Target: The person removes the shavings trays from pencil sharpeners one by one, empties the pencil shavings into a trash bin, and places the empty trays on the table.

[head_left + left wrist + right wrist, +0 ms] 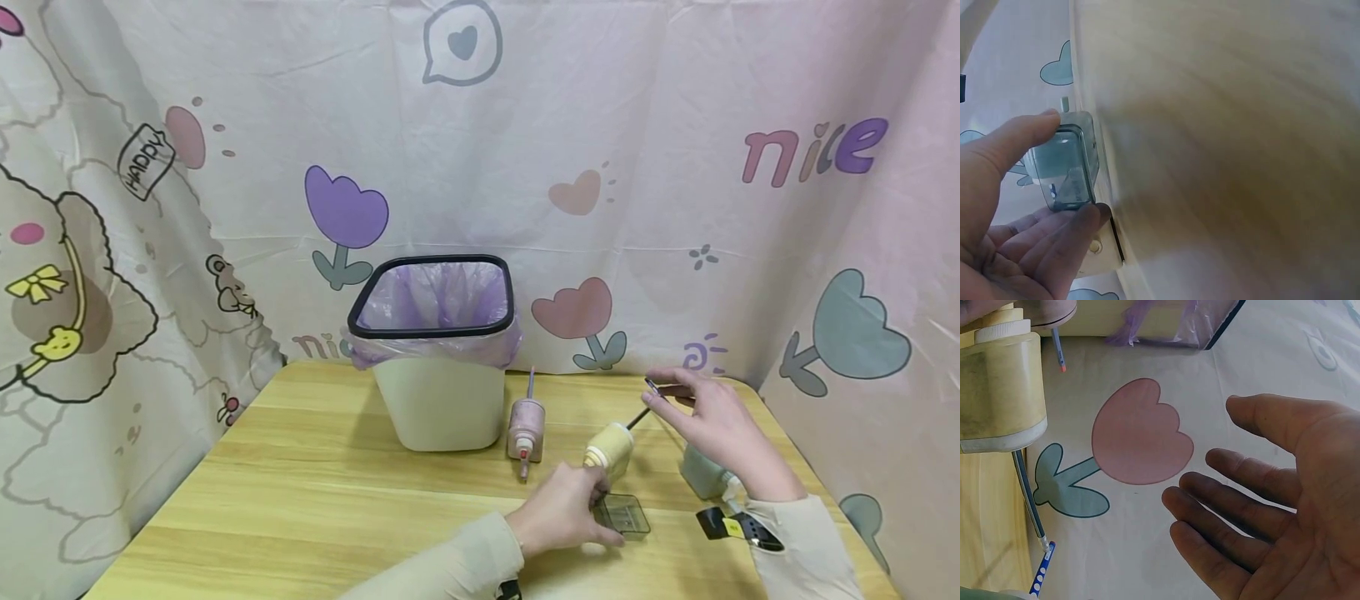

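My left hand [561, 510] grips a small clear smoky box [624, 517] low over the table, thumb along one side and fingertips at the other. The left wrist view shows that box [1066, 165] between thumb and fingers. Just beyond it is a yellow bottle [611, 446], its cap end toward me. A thin dark stick [639, 418] reaches from its far end toward my right hand [705, 412]. In the right wrist view this stick ends in a blue piece with white dots [1041, 572]. There my right hand [1260, 500] is spread, palm showing, with nothing in its fingers.
A cream bin [450, 404] with a black rim and purple liner stands at the back. Right of it is a pink bottle [527, 417] with a purple stick [532, 382] behind. A pale green bottle [703, 473] sits under my right forearm. Printed curtains enclose the wooden table [300, 467].
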### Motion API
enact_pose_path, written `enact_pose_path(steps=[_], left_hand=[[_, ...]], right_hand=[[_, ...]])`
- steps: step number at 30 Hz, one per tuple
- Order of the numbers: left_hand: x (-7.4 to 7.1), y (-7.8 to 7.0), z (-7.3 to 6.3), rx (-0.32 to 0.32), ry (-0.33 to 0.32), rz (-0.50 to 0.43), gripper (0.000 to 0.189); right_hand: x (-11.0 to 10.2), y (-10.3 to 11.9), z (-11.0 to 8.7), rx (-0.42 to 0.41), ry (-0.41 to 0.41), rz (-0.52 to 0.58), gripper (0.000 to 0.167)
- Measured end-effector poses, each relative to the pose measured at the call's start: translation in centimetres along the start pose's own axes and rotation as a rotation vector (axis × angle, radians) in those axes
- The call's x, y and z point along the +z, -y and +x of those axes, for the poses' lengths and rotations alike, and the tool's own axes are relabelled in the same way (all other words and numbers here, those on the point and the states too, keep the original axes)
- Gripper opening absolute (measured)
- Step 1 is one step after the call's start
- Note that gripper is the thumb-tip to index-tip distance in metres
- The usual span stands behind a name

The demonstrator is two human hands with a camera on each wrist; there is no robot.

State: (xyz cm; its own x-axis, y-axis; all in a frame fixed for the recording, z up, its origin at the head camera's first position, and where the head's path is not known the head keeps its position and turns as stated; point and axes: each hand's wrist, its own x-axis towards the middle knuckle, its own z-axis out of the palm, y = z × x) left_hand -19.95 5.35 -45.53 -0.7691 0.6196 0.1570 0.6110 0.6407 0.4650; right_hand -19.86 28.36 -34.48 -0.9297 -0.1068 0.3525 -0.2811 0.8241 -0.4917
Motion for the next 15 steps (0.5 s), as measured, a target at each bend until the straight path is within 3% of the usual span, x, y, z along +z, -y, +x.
enact_pose_path(steps=[9, 15], left_hand=[[0.3, -0.7, 0.1, -0.060, -0.014, 0.071, 0.055], [0.6, -1.3, 0.2, -0.049, -0.034, 0.215, 0.061]], right_hand=[[0.2, -0.2, 0.0, -0.003, 0.013, 0.000, 0.046], [0.4, -0.2, 0.1, -0.002, 0.015, 0.011, 0.048]])
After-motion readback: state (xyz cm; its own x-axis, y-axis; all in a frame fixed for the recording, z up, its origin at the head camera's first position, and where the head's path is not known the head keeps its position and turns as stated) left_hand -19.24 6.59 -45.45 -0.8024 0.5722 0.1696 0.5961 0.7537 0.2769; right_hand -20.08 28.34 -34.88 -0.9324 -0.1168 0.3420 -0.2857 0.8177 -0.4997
